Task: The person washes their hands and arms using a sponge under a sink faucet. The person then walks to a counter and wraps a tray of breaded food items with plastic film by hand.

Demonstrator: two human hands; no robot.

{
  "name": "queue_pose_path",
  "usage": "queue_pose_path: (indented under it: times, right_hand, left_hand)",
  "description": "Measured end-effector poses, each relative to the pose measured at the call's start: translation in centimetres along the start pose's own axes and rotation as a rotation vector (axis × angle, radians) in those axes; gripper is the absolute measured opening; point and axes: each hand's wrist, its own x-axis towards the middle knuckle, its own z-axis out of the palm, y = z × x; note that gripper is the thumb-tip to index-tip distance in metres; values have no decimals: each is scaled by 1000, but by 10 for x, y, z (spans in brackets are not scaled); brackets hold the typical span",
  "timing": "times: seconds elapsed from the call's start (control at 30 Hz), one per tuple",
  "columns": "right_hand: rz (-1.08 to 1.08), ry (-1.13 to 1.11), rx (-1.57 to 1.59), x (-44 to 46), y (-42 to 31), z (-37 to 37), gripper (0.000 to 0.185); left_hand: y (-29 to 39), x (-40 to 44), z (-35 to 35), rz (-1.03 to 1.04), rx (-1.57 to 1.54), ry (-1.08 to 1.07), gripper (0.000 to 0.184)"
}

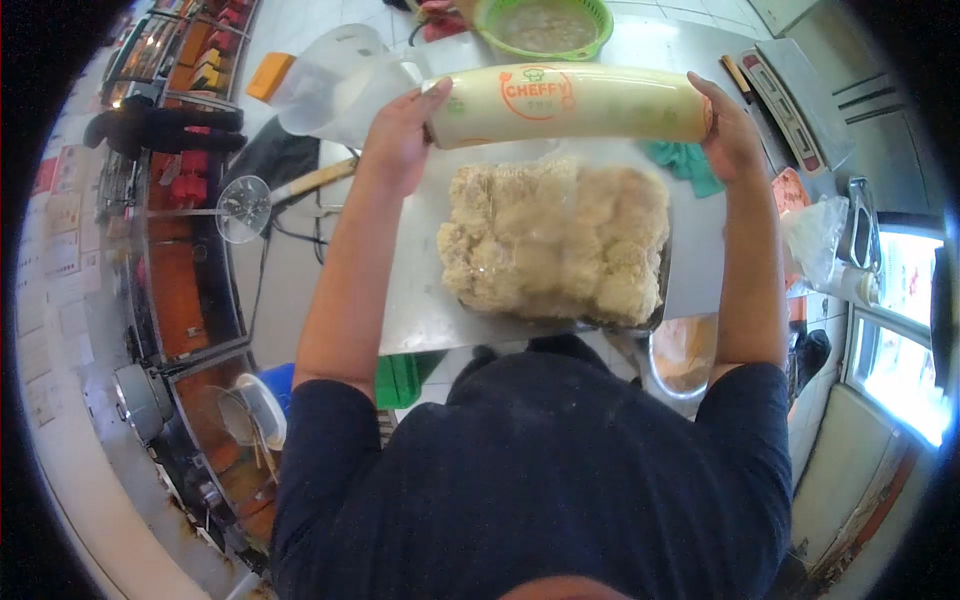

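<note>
Both arms reach forward, holding a large roll of cling film level across the far side of the steel table. The roll carries an orange "CHEFFY" print. My left hand is closed on its left end, and my right hand grips its right end. Just nearer to me, below the roll, a dark tray is heaped with pale, crumb-coated food pieces. Clear film with shiny creases lies over the heap. I cannot tell whether that film still joins the roll.
A green basket with cloudy contents stands at the table's far edge. A teal cloth lies near my right wrist. To the left are a clear plastic container and a wooden-handled strainer. A metal bowl sits at lower right.
</note>
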Motion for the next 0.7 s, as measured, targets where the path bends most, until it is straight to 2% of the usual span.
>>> queue_pose_path:
  times: [0.17, 0.27, 0.3, 0.33, 0.4, 0.47, 0.57, 0.63, 0.7]
  right_hand:
    - [-24, -16, 1, -86, -31, -11, 28]
    - [-3, -9, -77, -175, -27, -7, 27]
    - [-32, 12, -184, -203, -16, -11, 28]
    - [-56, 33, -293, -231, 1, -19, 29]
    - [-29, 36, -601, -285, 45, -46, 27]
    - [36, 235, -552, -340, 78, -19, 26]
    - [-133, 240, -543, -367, 166, -40, 28]
    - [-295, 285, -892, -377, 205, -48, 37]
    - [-281, 294, -998, -382, 219, -47, 41]
  left_hand:
    - [28, -79, -3, -47, -155, -192, 38]
    - [25, -155, 5, -91, -144, -124, 38]
    - [16, -178, 0, -148, -163, -175, 39]
    - [-2, -201, -8, -207, -183, -224, 40]
    - [-59, -239, -25, -171, 74, -119, 37]
    - [-105, -268, -31, -125, 201, -100, 34]
    - [-186, -286, -45, -107, 308, -90, 35]
    - [-219, -288, -52, -55, 324, -101, 35]
    - [-239, -284, -58, -11, 345, -113, 35]
